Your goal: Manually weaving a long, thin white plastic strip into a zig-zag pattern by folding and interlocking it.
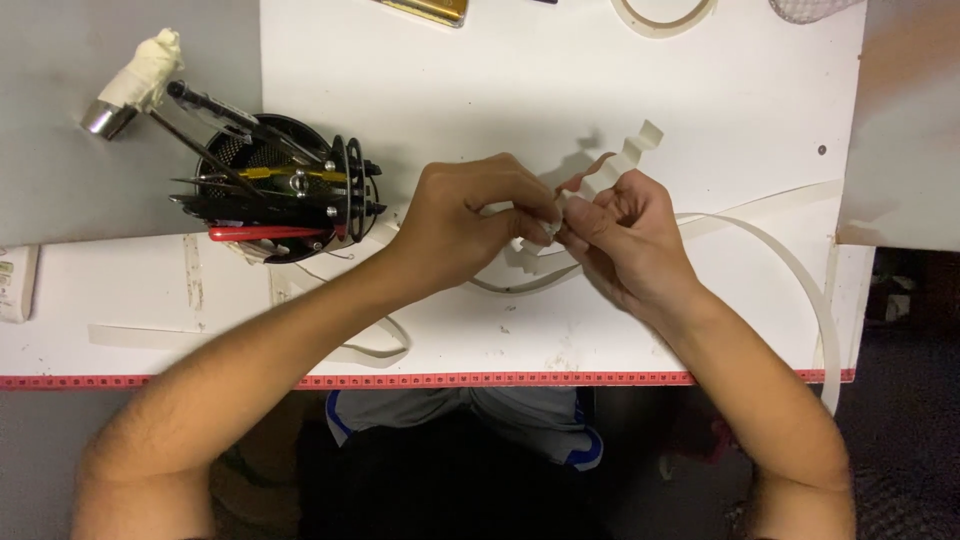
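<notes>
White paper strip (625,160) pinched between left hand (470,215), right hand (625,235)

Bare forearms, grey-and-blue shorts (520,415)

Left hand (470,215) and right hand (625,235) pinch a folded paper strip (615,170) (zigzag pleats).
</notes>
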